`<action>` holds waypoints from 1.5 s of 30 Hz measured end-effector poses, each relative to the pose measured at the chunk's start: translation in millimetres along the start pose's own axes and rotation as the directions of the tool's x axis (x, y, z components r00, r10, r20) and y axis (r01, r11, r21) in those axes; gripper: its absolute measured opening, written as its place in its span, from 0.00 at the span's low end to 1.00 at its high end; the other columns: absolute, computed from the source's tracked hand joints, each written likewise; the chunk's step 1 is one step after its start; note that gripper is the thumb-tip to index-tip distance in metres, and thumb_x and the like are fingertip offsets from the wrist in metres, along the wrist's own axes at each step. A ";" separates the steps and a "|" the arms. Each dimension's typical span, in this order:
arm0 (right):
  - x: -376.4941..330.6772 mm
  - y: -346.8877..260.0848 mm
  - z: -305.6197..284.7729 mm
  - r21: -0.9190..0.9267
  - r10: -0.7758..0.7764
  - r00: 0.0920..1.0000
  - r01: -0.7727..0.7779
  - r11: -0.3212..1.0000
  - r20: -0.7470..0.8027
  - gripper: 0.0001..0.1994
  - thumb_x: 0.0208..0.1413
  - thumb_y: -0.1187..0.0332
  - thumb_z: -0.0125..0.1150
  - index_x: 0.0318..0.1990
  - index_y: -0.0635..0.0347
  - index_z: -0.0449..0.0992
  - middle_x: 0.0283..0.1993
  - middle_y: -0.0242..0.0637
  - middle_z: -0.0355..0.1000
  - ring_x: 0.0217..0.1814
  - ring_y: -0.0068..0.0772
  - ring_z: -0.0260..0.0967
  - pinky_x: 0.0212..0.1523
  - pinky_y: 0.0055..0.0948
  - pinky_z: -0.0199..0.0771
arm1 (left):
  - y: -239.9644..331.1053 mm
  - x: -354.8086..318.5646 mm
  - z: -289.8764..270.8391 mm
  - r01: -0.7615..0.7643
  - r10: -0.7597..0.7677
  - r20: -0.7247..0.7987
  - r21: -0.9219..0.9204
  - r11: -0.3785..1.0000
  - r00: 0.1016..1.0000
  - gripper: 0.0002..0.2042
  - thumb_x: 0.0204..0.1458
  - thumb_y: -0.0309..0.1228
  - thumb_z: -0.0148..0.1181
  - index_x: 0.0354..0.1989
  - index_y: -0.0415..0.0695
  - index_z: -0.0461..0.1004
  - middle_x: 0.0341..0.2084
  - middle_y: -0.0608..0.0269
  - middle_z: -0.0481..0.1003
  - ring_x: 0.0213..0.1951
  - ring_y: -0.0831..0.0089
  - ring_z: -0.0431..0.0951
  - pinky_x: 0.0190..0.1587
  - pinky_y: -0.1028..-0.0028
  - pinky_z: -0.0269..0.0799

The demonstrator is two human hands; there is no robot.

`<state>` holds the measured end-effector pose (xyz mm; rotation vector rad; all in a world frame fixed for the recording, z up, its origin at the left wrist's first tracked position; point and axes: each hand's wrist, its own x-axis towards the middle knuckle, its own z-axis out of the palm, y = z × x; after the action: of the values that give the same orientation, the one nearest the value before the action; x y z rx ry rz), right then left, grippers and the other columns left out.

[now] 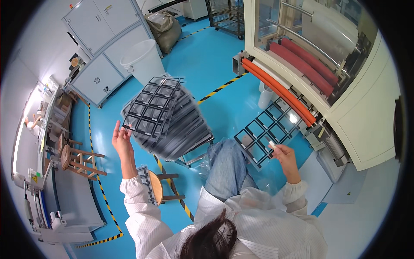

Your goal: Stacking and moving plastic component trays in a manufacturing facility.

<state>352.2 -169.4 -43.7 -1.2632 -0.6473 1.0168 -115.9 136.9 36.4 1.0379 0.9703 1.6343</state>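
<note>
My left hand [123, 140] is raised at the left, its fingertips closed on the near corner of a sheet of black rectangular frames [153, 105]. That sheet lies over a tall stack of similar sheets [187, 125], slightly turned against it. My right hand [284, 157] pinches a short white stick-shaped object [272, 144]; its exact kind is too small to tell. Close beside that hand, a strip of black-framed clear sheet [267, 129] hangs from the orange roller [280, 93] of a machine on the right. The frame strip's near end is by my knee.
The cream machine [362, 125] with red rollers [302, 64] stands at the right. Beyond the stack is a white bin [144, 60]. A round wooden stool [155, 187] with a framed sheet on it stands near my left forearm. Other stools [77, 159] are farther left.
</note>
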 end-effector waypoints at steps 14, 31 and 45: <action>-22.7 -18.1 32.5 0.064 0.099 0.989 -0.107 0.992 0.108 0.12 0.55 0.69 0.55 0.40 0.71 0.75 0.39 0.44 0.75 0.26 0.24 0.70 0.30 0.24 0.74 | -30.7 -104.2 77.8 -0.140 -0.040 0.412 0.396 0.907 0.910 0.19 0.55 0.26 0.52 0.56 0.41 0.65 0.40 0.57 0.74 0.41 0.73 0.75 0.45 0.75 0.71; 14.8 -62.2 95.1 -0.545 -0.046 0.954 0.209 0.812 0.297 0.08 0.54 0.75 0.53 0.40 0.64 0.77 0.28 0.34 0.72 0.27 0.24 0.68 0.29 0.19 0.68 | -95.7 -185.7 122.7 0.469 -0.485 0.623 0.207 0.859 0.613 0.27 0.46 0.13 0.51 0.59 0.39 0.61 0.59 0.55 0.58 0.32 0.77 0.78 0.30 0.82 0.71; 68.4 -30.9 133.8 -0.465 -0.277 0.431 0.882 -0.073 0.859 0.15 0.41 0.74 0.54 0.40 0.60 0.74 0.29 0.34 0.65 0.37 0.34 0.64 0.37 0.30 0.68 | -66.7 -183.1 78.6 0.408 -0.547 0.582 0.365 0.837 0.602 0.30 0.47 0.13 0.51 0.62 0.40 0.56 0.62 0.53 0.55 0.28 0.80 0.77 0.26 0.83 0.70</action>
<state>275.2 -46.8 7.2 -1.2792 -2.3779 -0.0861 13.9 -12.1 -34.8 1.2359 0.8112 0.6193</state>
